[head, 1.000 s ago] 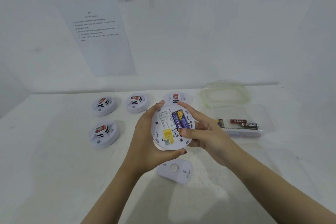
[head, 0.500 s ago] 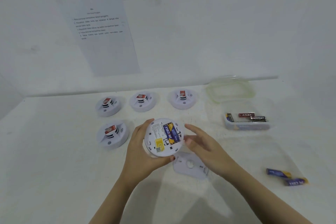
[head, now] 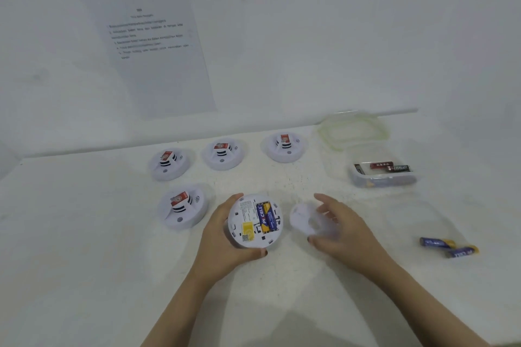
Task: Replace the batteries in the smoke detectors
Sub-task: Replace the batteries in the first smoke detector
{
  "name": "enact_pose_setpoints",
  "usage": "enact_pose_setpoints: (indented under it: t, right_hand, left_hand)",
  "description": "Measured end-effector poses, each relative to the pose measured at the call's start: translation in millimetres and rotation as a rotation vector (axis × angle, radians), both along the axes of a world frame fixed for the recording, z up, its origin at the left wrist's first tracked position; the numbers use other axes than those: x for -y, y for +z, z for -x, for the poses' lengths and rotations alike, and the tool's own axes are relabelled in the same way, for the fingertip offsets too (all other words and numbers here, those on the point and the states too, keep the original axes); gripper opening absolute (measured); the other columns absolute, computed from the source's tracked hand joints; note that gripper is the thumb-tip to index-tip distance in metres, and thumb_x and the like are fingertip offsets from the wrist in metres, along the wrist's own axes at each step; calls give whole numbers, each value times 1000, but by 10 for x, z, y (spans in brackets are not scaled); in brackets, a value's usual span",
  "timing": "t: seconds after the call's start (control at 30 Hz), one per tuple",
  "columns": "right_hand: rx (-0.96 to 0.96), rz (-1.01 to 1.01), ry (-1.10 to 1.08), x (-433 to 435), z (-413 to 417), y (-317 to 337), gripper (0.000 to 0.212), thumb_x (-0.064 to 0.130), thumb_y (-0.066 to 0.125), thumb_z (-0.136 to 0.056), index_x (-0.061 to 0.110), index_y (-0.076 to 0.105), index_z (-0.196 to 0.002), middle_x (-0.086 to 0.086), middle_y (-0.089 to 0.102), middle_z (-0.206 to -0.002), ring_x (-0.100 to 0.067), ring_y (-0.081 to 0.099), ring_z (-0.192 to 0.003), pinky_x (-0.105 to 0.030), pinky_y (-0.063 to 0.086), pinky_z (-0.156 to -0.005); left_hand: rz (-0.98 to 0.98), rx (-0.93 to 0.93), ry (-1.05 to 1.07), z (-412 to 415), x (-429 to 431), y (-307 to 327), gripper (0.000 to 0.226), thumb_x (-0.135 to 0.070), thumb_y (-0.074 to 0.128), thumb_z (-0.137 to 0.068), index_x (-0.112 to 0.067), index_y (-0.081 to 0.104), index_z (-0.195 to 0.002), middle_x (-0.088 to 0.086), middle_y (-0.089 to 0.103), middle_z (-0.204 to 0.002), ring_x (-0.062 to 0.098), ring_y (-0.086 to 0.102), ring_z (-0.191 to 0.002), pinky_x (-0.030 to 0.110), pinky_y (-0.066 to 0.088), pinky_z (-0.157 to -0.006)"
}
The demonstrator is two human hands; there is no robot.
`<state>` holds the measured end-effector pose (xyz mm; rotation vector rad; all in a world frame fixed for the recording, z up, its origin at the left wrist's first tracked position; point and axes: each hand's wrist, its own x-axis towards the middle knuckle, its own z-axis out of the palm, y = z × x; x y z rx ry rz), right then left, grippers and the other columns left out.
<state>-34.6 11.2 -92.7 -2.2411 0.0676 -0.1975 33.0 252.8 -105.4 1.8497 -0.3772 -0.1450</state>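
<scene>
My left hand (head: 225, 236) holds a white round smoke detector (head: 255, 221) back side up, just above the table. Two blue and yellow batteries (head: 266, 217) sit in its open compartment, beside a yellow label. My right hand (head: 341, 229) is curled around the white round cover plate (head: 301, 218), thumb below and fingers above; the plate is blurred and lies just right of the detector. Two loose blue batteries (head: 448, 246) rest on the table at the right.
Several more smoke detectors (head: 183, 210) stand face up at the back left and centre of the white table (head: 84, 262). A clear plastic box (head: 383, 177) with batteries inside is at the back right, its lid (head: 352, 132) behind it. Paper sheets hang on the wall.
My right hand left the detector, dropped to the cover plate on the table and closed around it. My left hand lowered the detector towards the table.
</scene>
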Motion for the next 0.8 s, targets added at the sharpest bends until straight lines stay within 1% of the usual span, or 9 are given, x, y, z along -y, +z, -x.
enact_pose_setpoints:
  t: [0.1,0.17,0.27,0.37,0.4,0.47,0.57,0.7,0.8]
  right_hand:
    - [24,-165,16,-120,-23,109,70,15,78,-70,31,42,-128,12,55,-107,0,53,-97,-2,39,-79]
    - [36,-195,92,-228,-45,182,72,18,76,-66,33,40,-127,10,57,-108,1,54,-99,-3,40,-80]
    - [31,-77,201,-393,-115,261,76,24,71,-65,38,34,-130,13,54,-113,1,50,-107,-8,40,-84]
    - [0,28,255,-514,-213,329,80,14,71,-71,34,30,-136,14,50,-117,-4,46,-112,-10,35,-88]
    - [-1,46,267,-547,-242,349,80,11,71,-71,33,30,-137,14,50,-116,-6,46,-112,-11,35,-88]
    - [-8,76,282,-600,-290,367,80,9,69,-71,32,30,-137,14,49,-116,-8,46,-111,-14,37,-87]
    - [-33,116,281,-635,-325,350,80,8,68,-72,33,29,-137,14,50,-117,-7,44,-109,-9,36,-82]
    - [-49,175,282,-642,-335,340,76,10,68,-75,33,31,-137,14,50,-123,-7,42,-111,-16,36,-86]
    - [-42,221,301,-639,-351,351,68,11,67,-75,28,41,-135,12,48,-124,-7,41,-114,-19,36,-94]
  left_hand:
    - [39,-8,-41,22,8,10,100,-23,90,-37,-23,48,-128,-12,60,-121,2,57,-112,20,54,-80]
    - [60,-14,-53,21,16,4,97,-20,90,-37,-23,47,-124,-13,60,-119,3,58,-110,21,54,-78]
    - [79,-27,-64,-11,15,-27,95,-14,91,-38,-20,48,-122,-9,60,-120,9,60,-110,30,56,-80]
    - [100,-34,-82,-35,9,-54,96,-8,92,-39,-18,49,-124,-5,60,-123,15,61,-113,41,57,-85]
    - [104,-34,-87,-41,6,-60,96,-7,92,-40,-18,49,-125,-5,60,-123,15,60,-113,41,57,-86]
    - [110,-23,-100,-41,4,-69,95,-2,92,-42,-16,49,-126,-5,60,-123,13,60,-113,35,56,-85]
    - [125,-18,-115,-26,-6,-68,94,2,90,-43,-17,50,-126,-3,60,-123,10,60,-112,26,54,-82]
    - [130,-15,-116,-15,-23,-52,94,-10,91,-42,-23,51,-126,-4,60,-124,11,59,-113,29,55,-83]
    - [138,-24,-118,-15,-25,-46,94,-11,90,-42,-22,51,-126,-6,60,-124,11,59,-114,30,55,-83]
